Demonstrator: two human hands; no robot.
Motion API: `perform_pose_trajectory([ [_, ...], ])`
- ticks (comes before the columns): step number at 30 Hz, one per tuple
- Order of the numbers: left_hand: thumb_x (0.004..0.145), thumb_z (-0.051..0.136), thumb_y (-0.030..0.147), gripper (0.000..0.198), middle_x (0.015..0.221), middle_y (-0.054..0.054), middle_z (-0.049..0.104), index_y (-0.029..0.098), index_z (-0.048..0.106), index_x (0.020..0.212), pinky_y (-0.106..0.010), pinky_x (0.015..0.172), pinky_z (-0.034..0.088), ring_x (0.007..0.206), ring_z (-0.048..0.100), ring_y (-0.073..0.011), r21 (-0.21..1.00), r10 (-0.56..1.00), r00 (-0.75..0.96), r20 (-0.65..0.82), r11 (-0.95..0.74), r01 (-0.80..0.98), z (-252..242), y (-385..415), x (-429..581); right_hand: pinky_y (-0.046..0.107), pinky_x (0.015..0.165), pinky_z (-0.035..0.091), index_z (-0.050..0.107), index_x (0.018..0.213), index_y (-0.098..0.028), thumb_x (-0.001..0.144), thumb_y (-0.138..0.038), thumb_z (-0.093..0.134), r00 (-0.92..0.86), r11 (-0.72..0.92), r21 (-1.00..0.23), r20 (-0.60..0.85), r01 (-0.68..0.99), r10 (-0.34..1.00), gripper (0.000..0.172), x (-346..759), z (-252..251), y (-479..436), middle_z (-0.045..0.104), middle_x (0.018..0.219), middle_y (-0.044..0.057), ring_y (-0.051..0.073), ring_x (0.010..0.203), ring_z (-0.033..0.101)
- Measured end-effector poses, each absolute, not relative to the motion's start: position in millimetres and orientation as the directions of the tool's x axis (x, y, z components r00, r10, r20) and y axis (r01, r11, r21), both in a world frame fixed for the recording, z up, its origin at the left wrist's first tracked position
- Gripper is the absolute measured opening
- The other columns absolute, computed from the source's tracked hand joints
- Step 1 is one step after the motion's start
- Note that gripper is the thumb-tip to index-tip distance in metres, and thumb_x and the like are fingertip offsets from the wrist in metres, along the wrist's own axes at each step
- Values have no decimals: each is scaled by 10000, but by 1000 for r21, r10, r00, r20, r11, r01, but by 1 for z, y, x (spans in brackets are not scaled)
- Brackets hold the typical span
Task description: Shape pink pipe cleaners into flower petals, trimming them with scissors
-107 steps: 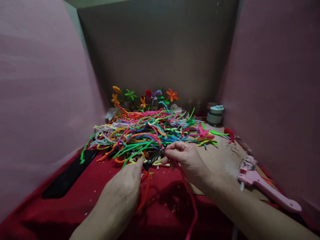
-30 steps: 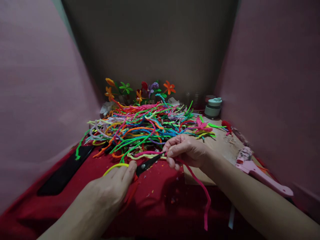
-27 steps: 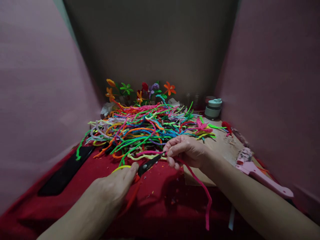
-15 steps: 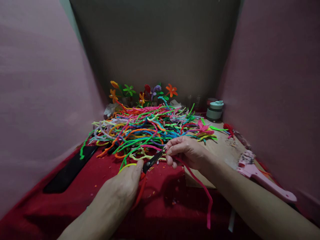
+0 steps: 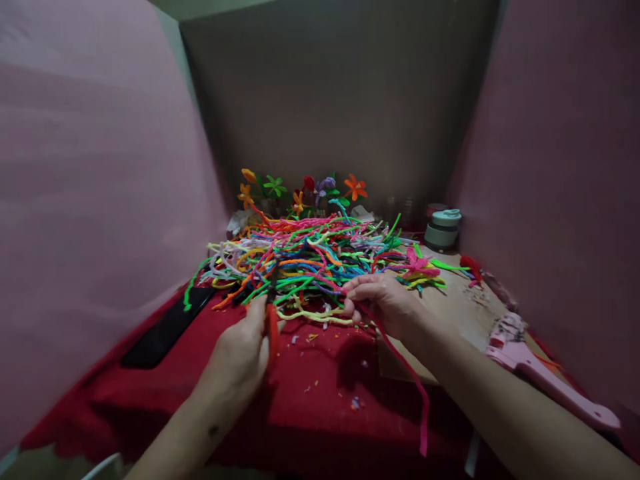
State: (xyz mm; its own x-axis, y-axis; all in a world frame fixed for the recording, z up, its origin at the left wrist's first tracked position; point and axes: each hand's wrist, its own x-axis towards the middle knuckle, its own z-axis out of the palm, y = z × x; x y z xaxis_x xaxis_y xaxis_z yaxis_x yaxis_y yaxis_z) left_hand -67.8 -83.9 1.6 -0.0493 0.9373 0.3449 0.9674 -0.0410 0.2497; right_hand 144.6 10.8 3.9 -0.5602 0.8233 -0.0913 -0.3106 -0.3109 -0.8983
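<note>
My left hand (image 5: 245,343) is closed round the red-orange handles of a pair of scissors (image 5: 272,327). Their dark blades point up and away, over the near edge of a heap of coloured pipe cleaners (image 5: 300,263). To the right, my right hand (image 5: 383,300) pinches a pink pipe cleaner (image 5: 407,367) between thumb and fingers. Its long tail hangs down past the front of the table, below my right forearm. A gap of red cloth and loose pipe cleaners lies between the scissors and my right hand.
Pipe-cleaner flowers (image 5: 355,188) stand behind the heap. A lidded cup (image 5: 443,230) is at the back right, a pink glue gun (image 5: 555,380) at the right edge. A flat black object (image 5: 167,330) lies left on the red cloth (image 5: 300,393), which has small scraps on it.
The scissors have moved left, away from my right hand, and turned from pointing at the pink pipe cleaner to pointing upward. My right hand still pinches the pink pipe cleaner. The view has shifted slightly.
</note>
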Motion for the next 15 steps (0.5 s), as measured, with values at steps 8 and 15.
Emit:
perform_pose_trajectory([
  [8,786,409,367,292,747,-98,674,188,559,961,-278,563,428,689,644,-241,58,910,-404,95,400,915,-25,-112,-142,144,382,382,535,758,-132,639,-55,566,-501,-363,-801,-91,-477,861,145,152,1,19,671,619,49,71,412,526],
  [15,762,406,406,310,960,-125,660,229,615,907,-337,637,426,884,609,-306,-55,933,-335,-135,330,942,-8,-72,-161,146,348,393,579,793,-115,706,-35,534,-475,-420,-703,-132,-574,870,127,155,0,28,681,649,53,89,433,565],
])
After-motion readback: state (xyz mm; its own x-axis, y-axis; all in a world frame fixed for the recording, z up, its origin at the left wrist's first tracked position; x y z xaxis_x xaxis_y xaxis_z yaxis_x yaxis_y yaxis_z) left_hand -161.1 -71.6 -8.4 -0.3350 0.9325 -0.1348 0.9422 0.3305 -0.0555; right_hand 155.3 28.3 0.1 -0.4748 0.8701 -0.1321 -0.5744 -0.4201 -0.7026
